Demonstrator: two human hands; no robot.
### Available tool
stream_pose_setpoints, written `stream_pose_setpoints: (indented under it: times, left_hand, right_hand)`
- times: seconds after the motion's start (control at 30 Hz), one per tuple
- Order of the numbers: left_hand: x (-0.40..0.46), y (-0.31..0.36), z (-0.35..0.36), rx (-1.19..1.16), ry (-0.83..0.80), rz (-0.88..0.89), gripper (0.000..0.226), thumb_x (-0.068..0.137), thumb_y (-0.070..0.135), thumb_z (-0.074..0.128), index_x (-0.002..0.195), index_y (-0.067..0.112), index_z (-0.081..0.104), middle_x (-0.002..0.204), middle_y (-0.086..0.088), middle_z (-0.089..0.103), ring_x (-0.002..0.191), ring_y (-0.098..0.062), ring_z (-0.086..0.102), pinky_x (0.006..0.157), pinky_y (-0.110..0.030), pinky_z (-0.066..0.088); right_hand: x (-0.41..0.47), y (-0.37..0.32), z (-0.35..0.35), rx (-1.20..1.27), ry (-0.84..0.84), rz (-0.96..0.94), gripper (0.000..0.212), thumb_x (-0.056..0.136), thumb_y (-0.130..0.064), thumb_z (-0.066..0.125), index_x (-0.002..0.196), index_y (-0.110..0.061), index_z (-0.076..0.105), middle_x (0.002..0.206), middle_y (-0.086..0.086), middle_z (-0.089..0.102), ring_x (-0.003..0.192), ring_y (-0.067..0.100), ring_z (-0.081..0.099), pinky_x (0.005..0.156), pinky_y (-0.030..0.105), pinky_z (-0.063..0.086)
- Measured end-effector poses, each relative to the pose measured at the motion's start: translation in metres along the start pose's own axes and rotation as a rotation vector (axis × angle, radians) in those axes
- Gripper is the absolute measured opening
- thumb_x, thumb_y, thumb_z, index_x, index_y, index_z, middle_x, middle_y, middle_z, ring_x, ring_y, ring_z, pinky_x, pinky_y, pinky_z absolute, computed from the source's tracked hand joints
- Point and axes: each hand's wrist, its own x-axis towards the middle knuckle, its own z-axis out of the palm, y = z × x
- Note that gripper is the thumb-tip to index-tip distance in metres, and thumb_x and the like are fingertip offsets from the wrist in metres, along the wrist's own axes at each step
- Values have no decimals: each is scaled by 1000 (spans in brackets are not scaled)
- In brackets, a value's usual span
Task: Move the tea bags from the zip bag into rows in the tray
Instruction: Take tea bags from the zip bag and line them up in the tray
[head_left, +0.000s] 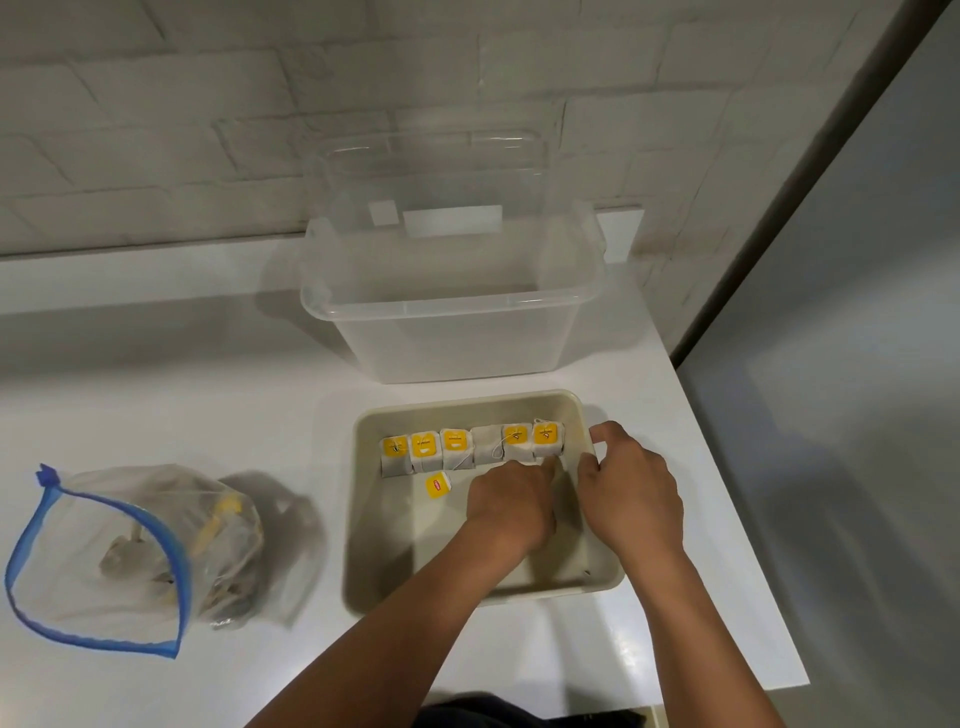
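Reaching into the tray (363, 519), your left hand (511, 501) sits with fingers curled down, one fingertip touching the lower edge of the tea bags (470, 449) near the row's right end; whether it pinches anything, you cannot tell. Your right hand (628, 491) grips the tray's right rim, thumb and fingers curled over it. Six bags lie in one row along the tray's far side, most showing yellow tags. One loose yellow tag (438, 486) lies just below the row. Tray sits near the desk's (208, 405) right edge. Zip bag (135, 556), open-mouthed with a blue seal, lies well apart toward the desk's left edge, bags inside. Clear bin (447, 312) stands behind the tray, against the desk's far edge.
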Motion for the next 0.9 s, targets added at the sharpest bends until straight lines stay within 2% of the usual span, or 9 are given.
stream_pose_setpoints:
  times: [0.13, 0.37, 0.53, 0.67, 0.77, 0.83, 0.9]
  left_hand:
    - [0, 4, -1, -13, -15, -10, 57, 97, 22, 55, 149, 33, 34, 124, -9, 64, 113, -32, 63, 82, -37, 50]
    - [0, 7, -4, -80, 34, -30, 50, 95, 21, 57, 142, 33, 44, 120, -7, 67, 108, -30, 66, 81, -37, 52]
    - [-9, 2, -7, -67, 76, -6, 45, 98, 26, 56, 141, 31, 47, 122, -6, 66, 109, -29, 65, 73, -34, 46]
    - [-33, -8, -23, -163, 197, -18, 43, 99, 44, 49, 142, 36, 47, 119, -5, 67, 111, -29, 64, 80, -35, 50]
    - [-52, -21, -42, -284, 280, -85, 33, 97, 48, 48, 128, 40, 56, 98, 2, 73, 102, -23, 67, 75, -33, 50]
    - [-67, -34, -53, -344, 335, -133, 25, 96, 44, 49, 117, 37, 61, 83, 8, 73, 93, -19, 68, 68, -30, 49]
    - [-84, -49, -63, -370, 395, -199, 22, 95, 41, 50, 114, 39, 61, 82, 14, 72, 93, -14, 66, 66, -26, 45]
  right_hand:
    - [0, 0, 0, -2, -7, 18, 27, 99, -27, 47, 126, -28, 53, 109, 2, 67, 97, 27, 61, 70, 31, 43]
    - [-1, -1, -1, 4, -19, 12, 28, 100, -26, 48, 127, -28, 53, 110, 2, 68, 98, 26, 61, 71, 30, 42]
    - [-3, 0, 1, 62, 26, 22, 38, 98, -28, 51, 135, -29, 41, 94, 2, 69, 88, 25, 63, 68, 32, 46]
    - [-13, -11, 0, 191, 206, -53, 22, 96, -31, 53, 117, -27, 47, 63, -5, 60, 69, 21, 61, 62, 34, 50]
    - [-22, -31, 2, 240, 166, -154, 4, 93, -31, 55, 96, -29, 54, 61, -6, 59, 68, 22, 60, 59, 33, 45]
    - [-29, -46, 7, 237, 108, -223, 5, 93, -31, 55, 91, -28, 57, 63, -6, 61, 67, 19, 60, 57, 32, 44]
    - [-38, -62, 13, 216, 64, -292, 7, 95, -32, 53, 92, -28, 58, 65, -7, 62, 66, 16, 60, 58, 33, 47]
